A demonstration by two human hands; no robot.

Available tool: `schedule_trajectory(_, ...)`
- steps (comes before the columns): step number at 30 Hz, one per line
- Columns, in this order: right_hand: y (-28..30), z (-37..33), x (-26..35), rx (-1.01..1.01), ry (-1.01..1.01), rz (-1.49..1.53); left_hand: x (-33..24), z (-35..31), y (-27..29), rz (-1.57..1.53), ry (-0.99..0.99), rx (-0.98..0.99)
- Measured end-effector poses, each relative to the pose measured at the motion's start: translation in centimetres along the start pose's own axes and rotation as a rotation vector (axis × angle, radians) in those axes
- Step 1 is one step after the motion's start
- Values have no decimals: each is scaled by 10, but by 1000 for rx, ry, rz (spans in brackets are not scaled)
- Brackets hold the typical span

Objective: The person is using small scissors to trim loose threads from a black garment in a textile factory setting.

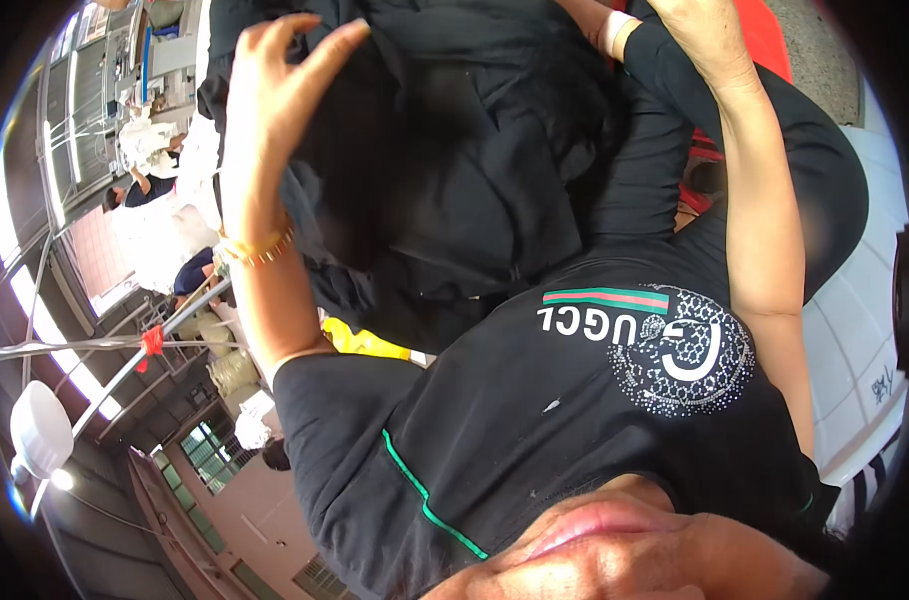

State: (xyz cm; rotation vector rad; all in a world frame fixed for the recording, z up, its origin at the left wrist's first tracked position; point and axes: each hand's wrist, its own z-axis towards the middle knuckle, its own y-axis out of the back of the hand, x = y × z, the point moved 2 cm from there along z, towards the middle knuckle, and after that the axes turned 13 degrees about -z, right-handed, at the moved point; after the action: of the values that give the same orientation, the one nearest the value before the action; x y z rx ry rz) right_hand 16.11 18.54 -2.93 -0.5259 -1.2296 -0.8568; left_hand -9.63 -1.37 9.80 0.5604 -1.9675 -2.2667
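A large bunched pile of black cloth (455, 170) lies over my lap, filling the upper middle of the head view. My left hand (280, 75), with a gold bracelet (260, 250) on its forearm, is raised at the left side of the pile. Its thumb and fingers stand apart, and no cloth shows gripped between them. At the top edge is my right hand (703, 40), close to my bent leg in black trousers (815, 170). The picture's edge cuts off its fingers, so whatever it touches stays hidden.
Something red (768, 40) shows behind my right forearm, and a white surface (855, 290) is at right. A yellow item (365, 340) lies below the cloth. Left are a metal pole (190, 310) with a red tie, a white lamp (41, 428), white cloth heaps (175, 235) and another person (150, 188).
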Motion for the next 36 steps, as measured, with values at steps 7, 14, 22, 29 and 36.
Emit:
schedule_trajectory(7, -38, -10, 19, 256, -63, -114, -5, -111, -2, -354, 507, 88)
schedule_trajectory(14, -60, -30, 18, 461, -130, 38, 4, -145, 24, -1698, 300, -440)
schedule_trajectory(22, -60, -41, 39, 668, -212, 178, -50, -131, 19, -269, -50, -353)
schedule_trajectory(29, -33, -22, 51, 197, -43, 485, -73, -94, 20, -2003, -313, 236)
schedule_trajectory(36, 3, -15, 46, -3, 37, 344, -79, -73, -11, -1121, -28, -134)
